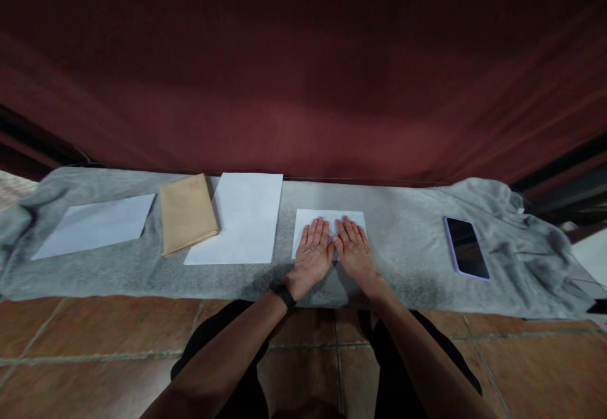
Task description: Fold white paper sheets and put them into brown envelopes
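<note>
A small white sheet of paper (331,215) lies flat on the grey cloth right in front of me. My left hand (313,251) presses palm down on its left part, fingers stretched out and pointing away. Beside it, my right hand (353,249) rests flat on the right part, fingers also extended. The two thumbs nearly meet over the middle of the paper. Both hands cover much of the sheet, so whether it is folded I cannot tell.
Left of my hands lie a larger white sheet (249,217), a stack of brown envelopes (187,213) overlapping it, and another white sheet (97,224). A phone (467,248) lies to the right. The grey cloth (398,229) covers a long bench against a dark red curtain (303,109).
</note>
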Action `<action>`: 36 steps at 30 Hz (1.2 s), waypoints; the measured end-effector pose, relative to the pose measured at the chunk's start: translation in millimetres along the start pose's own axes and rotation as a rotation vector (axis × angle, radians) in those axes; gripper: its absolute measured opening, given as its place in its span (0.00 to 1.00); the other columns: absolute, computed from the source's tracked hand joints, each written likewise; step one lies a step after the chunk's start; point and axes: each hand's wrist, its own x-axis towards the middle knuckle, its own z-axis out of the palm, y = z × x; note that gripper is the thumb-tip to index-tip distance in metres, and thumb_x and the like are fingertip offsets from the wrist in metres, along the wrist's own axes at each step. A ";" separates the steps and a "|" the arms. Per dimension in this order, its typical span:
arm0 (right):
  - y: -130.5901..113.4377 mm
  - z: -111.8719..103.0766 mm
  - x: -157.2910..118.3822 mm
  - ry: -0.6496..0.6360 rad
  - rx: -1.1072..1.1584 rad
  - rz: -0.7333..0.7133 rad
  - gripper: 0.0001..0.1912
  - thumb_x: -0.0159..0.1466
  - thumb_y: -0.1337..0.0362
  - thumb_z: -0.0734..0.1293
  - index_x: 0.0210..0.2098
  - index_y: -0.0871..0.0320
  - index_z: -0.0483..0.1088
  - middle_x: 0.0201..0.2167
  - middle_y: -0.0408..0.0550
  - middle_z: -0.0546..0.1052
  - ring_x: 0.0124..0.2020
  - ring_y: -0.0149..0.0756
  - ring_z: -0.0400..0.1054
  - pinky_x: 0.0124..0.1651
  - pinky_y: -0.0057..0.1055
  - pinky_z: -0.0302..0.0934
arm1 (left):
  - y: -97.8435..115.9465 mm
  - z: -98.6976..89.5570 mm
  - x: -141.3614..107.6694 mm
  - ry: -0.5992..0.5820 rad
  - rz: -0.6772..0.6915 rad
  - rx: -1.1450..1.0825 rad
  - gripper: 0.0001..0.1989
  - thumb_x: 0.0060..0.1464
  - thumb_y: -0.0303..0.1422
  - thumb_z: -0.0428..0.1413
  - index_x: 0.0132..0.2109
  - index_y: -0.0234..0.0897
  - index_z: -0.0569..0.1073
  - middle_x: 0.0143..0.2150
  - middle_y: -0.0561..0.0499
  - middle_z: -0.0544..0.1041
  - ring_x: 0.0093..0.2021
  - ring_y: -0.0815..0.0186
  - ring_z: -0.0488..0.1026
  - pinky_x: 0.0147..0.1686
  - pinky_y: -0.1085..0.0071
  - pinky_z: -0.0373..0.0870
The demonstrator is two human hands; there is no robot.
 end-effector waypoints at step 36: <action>-3.5 -6.1 -4.0 0.024 0.046 -0.038 0.29 0.77 0.58 0.45 0.70 0.65 0.58 0.72 0.58 0.56 0.74 0.45 0.47 0.73 0.49 0.42 | 5.8 2.2 5.8 0.012 0.040 0.029 0.28 0.68 0.30 0.38 0.72 0.28 0.56 0.75 0.40 0.55 0.76 0.57 0.46 0.73 0.51 0.45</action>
